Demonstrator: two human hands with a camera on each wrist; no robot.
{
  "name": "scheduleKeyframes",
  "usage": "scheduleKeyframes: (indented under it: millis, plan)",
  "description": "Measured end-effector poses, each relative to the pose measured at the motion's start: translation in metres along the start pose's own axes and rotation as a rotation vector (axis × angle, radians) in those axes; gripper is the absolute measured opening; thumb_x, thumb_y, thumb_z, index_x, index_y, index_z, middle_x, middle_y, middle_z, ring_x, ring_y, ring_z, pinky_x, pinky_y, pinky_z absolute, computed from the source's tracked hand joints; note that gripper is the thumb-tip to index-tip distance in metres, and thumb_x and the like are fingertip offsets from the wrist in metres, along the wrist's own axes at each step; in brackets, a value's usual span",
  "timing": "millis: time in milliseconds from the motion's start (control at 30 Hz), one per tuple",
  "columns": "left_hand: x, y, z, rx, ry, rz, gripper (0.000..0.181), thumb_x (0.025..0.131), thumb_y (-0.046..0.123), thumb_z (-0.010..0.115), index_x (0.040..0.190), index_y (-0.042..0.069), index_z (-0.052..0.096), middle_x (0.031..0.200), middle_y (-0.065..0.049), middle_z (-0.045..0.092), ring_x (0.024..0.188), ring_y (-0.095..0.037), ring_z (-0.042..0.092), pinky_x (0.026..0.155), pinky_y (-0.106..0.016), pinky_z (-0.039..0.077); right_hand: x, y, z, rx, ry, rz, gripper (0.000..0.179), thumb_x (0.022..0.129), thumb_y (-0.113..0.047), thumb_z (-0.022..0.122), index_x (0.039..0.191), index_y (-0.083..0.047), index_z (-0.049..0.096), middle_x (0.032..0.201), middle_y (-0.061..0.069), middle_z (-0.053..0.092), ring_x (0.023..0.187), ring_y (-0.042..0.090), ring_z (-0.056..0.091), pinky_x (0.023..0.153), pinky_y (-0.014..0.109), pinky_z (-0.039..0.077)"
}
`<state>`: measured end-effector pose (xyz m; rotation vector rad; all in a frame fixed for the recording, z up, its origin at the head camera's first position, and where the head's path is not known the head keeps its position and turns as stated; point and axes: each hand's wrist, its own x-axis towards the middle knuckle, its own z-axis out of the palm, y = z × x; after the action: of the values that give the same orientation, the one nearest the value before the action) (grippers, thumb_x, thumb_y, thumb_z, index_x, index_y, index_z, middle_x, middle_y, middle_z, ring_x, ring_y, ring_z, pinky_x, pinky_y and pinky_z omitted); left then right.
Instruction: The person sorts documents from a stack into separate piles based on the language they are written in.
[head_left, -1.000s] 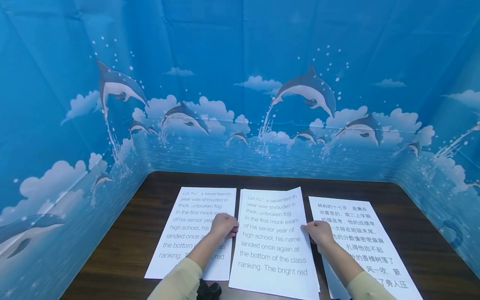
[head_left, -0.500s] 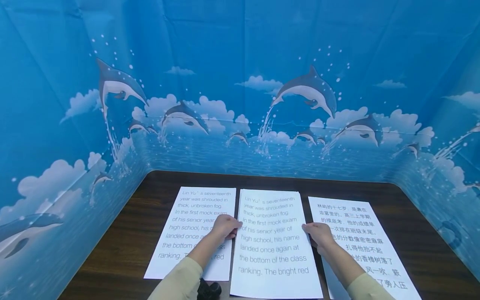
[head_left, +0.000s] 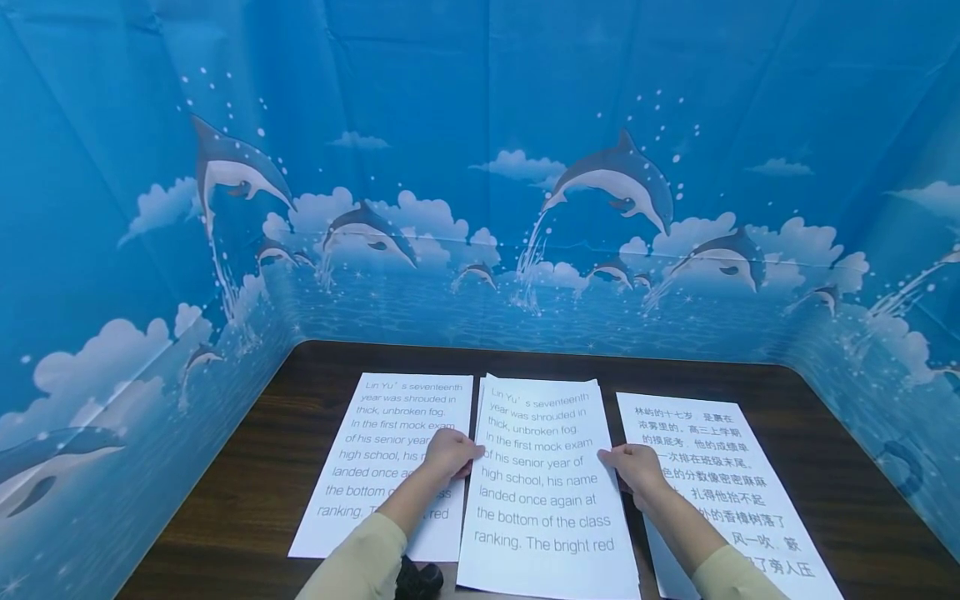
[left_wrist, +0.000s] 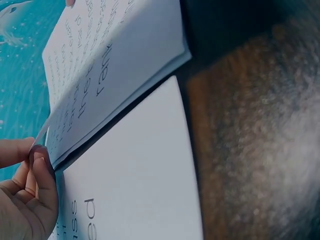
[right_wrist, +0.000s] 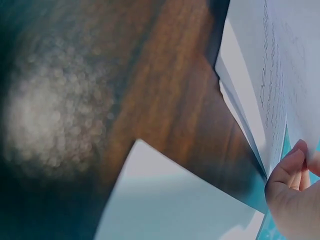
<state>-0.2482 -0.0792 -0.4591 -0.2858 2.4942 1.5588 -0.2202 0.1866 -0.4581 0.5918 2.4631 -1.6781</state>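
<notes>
Both hands hold a white sheet of printed paper (head_left: 547, 492) in the middle of the table, its English text facing up. At its left edge my left hand (head_left: 452, 454) pinches the paper between thumb and fingers, as the left wrist view also shows with the hand (left_wrist: 30, 195) at the sheet's edge. My right hand (head_left: 636, 468) pinches the opposite edge, with thumb and fingers (right_wrist: 295, 160) meeting in the right wrist view. The sheet bows slightly. More paper (right_wrist: 237, 107) shows beneath it, slightly out of line; how many sheets cannot be told.
Left of the middle paper lies another English sheet (head_left: 352, 500), partly under my left forearm. A sheet with Chinese text (head_left: 757, 500) lies to the right, partly covered by my right arm. The dark wooden table (head_left: 232, 492) is enclosed by a blue dolphin-printed curtain (head_left: 450, 125).
The raised top right corner of the held sheet has come down. The sheet lay nearly flat half a second ago and now sits slightly further left; both hands keep their grip.
</notes>
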Motion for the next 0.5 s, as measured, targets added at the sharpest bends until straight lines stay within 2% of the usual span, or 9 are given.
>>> scheduleKeyframes:
  millis: [267,500]
  plan:
    - [0.003,0.002,-0.010,-0.012,-0.002,-0.006,0.015,0.075,0.016,0.062,0.074,0.000,0.061,0.058,-0.007,0.054,0.045,-0.011,0.047,0.042,-0.019,0.039,0.002,-0.003,0.001,-0.053,0.012,0.017,0.024,0.082,-0.020,0.055,0.086,0.004,0.058,0.075,0.010,0.057,0.067,0.019,0.053,0.058,0.028,0.043]
    - [0.004,0.011,-0.026,0.049,0.027,-0.019,0.016,0.076,0.018,0.062,0.075,0.003,0.062,0.061,-0.007,0.056,0.051,-0.016,0.051,0.047,-0.023,0.040,0.002,-0.013,0.009,-0.053,0.022,0.034,0.022,0.084,-0.019,0.054,0.089,0.002,0.058,0.079,0.010,0.055,0.067,0.018,0.051,0.054,0.023,0.041]
